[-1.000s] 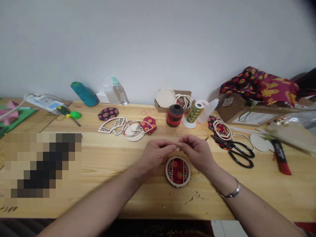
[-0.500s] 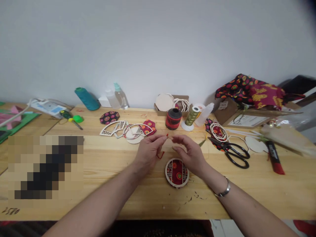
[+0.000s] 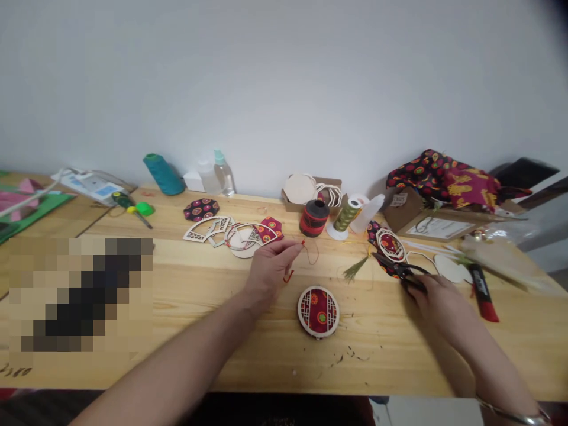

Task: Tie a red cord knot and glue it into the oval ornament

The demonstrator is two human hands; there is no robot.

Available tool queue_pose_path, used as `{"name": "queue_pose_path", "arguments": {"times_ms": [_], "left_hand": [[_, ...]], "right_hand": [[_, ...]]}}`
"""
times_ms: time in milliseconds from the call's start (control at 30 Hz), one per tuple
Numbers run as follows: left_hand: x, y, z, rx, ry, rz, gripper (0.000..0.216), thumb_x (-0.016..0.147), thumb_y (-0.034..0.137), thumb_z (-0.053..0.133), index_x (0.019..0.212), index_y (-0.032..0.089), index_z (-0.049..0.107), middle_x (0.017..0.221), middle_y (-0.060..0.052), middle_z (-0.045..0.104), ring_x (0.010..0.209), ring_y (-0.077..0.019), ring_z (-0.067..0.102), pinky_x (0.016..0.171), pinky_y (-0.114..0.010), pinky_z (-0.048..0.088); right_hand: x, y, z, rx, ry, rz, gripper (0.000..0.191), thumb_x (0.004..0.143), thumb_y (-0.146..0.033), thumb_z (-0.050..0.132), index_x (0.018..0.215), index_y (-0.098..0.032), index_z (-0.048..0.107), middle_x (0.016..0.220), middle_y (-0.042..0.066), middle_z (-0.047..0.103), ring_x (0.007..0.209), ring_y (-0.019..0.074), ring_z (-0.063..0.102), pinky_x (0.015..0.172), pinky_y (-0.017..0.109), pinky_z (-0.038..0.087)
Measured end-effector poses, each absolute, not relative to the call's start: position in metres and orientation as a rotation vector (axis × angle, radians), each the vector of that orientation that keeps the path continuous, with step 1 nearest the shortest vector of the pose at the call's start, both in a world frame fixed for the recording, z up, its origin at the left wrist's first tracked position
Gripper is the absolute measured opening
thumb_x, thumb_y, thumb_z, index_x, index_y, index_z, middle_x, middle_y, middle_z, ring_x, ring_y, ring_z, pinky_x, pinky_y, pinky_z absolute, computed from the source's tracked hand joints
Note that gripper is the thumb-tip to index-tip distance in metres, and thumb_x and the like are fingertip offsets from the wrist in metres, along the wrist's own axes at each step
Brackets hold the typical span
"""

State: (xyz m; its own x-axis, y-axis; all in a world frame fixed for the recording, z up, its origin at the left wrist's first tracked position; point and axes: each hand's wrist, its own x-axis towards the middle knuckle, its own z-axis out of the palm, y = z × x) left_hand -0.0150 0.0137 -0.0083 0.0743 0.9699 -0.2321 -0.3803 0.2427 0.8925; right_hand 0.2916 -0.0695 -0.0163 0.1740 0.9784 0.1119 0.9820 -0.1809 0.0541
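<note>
My L hand (image 3: pixel 271 267) pinches 1 red cord (image 3: pixel 289 276); R hand (image 3: pixel 439 302) touches 1 pr blk scissors (image 3: pixel 410 270), can't tell if gripping. 1 round fabric-backed frame (image 3: pixel 318 312) lies on table (image 3: pixel 257 361) betw. them.

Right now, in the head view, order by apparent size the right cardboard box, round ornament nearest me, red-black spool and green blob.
Largest to smallest:
Cardboard box
Round ornament, though nearer the camera
Red-black spool
Green blob

One left hand (image 3: pixel 270 267), one right hand (image 3: pixel 446 307) — three coloured thread spools (image 3: pixel 314 219), one pair of scissors (image 3: pixel 403 271), one black-and-red tube (image 3: pixel 483 294)
</note>
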Motion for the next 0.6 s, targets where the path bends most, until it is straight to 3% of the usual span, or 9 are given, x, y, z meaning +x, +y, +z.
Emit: {"name": "queue_pose_path", "arguments": {"times_ms": [167, 400, 600], "left_hand": [[-0.015, 0.012, -0.005, 0.736, 0.991, 1.181, 0.020, 0.057, 0.028, 0.077, 0.068, 0.014, 0.070, 0.039, 0.007, 0.044, 0.034, -0.0022, 0.030, 0.033, -0.015, 0.023], [-0.015, 0.012, -0.001, 0.707, 0.986, 1.180, 0.021, 0.054, 0.026, 0.079, 0.068, 0.013, 0.069, 0.043, 0.006, 0.046, 0.036, -0.0016, 0.032, 0.034, -0.014, 0.023], [-0.015, 0.014, -0.001, 0.713, 0.960, 1.218, 0.017, 0.057, 0.022, 0.078, 0.066, 0.011, 0.070, 0.047, 0.005, 0.049, 0.039, -0.0011, 0.035, 0.036, -0.014, 0.023]], "right_hand": [[0.303, -0.073, -0.027, -2.361, -1.995, -0.223, 0.034, 0.082, -0.021, 0.043, 0.106, -0.007, 0.062, 0.102, 0.020, 0.065, 0.096, 0.0302, 0.060, 0.086, 0.041, 0.047], [0.306, -0.068, -0.022, -2.473, -1.999, -0.127, 0.036, 0.083, -0.019, 0.043, 0.111, -0.006, 0.060, 0.096, 0.019, 0.064, 0.090, 0.0286, 0.061, 0.078, 0.037, 0.047], [0.315, -0.082, -0.009, -2.460, -1.991, -0.215, 0.022, 0.075, -0.020, 0.048, 0.091, -0.014, 0.063, 0.089, 0.015, 0.064, 0.085, 0.0290, 0.061, 0.066, 0.035, 0.046]]}}
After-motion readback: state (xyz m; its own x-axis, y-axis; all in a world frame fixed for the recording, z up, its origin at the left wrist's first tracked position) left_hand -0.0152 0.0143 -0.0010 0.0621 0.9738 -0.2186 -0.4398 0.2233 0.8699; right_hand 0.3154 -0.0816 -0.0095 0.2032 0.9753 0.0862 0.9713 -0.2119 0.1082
